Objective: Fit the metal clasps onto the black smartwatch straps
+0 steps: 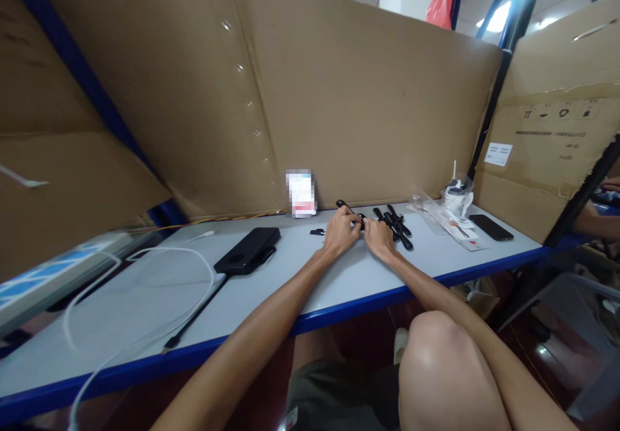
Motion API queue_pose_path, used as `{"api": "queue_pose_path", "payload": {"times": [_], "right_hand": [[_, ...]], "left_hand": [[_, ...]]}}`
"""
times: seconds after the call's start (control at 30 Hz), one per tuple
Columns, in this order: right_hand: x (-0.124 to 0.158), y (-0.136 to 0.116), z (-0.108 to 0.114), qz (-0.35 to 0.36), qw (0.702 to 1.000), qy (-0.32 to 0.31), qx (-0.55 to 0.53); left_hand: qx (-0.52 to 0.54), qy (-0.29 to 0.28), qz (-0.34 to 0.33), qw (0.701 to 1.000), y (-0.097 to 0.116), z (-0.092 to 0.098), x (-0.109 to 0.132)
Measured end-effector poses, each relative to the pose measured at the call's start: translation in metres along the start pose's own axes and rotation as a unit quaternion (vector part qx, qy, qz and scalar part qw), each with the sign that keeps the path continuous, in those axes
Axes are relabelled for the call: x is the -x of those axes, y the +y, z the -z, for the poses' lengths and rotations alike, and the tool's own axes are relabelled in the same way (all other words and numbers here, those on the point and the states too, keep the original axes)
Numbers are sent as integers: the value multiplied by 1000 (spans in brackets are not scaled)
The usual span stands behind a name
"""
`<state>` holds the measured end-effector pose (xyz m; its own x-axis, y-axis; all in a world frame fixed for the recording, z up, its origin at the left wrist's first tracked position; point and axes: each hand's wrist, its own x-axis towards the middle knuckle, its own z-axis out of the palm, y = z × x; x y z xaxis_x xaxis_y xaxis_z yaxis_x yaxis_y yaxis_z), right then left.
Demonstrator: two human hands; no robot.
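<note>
Both hands meet over the tabletop, working on one slim black piece with a rounded end; its exact kind is hard to make out. My left hand is closed around it, and the rounded end sticks out past the fingers. Close beside, my right hand is closed too, fingertips pinched at the piece's near end. Several similar black pieces with broad rounded ends lie in a crossed pile just right of my right hand. A small flat black part rests left of my left hand.
A black power bank with a cable, white cords and a power strip are on the left. Plastic bags, a cup with a straw and a phone sit right. Cardboard walls the back. A blue edge runs in front.
</note>
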<state>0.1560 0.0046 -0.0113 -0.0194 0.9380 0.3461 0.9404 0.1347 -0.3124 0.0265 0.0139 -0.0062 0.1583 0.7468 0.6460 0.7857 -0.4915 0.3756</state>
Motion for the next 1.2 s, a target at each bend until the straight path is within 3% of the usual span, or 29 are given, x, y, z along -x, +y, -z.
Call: {"api": "queue_pose_path", "payload": {"times": [0.13,0.27,0.4,0.57,0.83,1.07,1.2], "right_hand": [[-1,1,0,-12,1000,0,-10],[-1,1,-1,-13,1000,2,-11],[0,0,0,-15,1000,1,-5],[2,-1,3,-6,1000,-2,4],[3,-1,3,-4,1000,-4,6],[1,-1,4,-15,1000,-12,-7],[2,0,3,-9,1000,-5,-6]], "left_hand": [[-27,1,40,999,-6,-1,-2],[-16,1,29,999,-11,-2,-5],[6,-6,10,1000,-10,-3,-5],[-12,-11,52,999,-5,-5,-3],[-12,-26,-15,999,-5,-2,-2],[-19,-8,33,999,-6,-2,-1],[-16,-18,5,1000,-5,0,-2]]}}
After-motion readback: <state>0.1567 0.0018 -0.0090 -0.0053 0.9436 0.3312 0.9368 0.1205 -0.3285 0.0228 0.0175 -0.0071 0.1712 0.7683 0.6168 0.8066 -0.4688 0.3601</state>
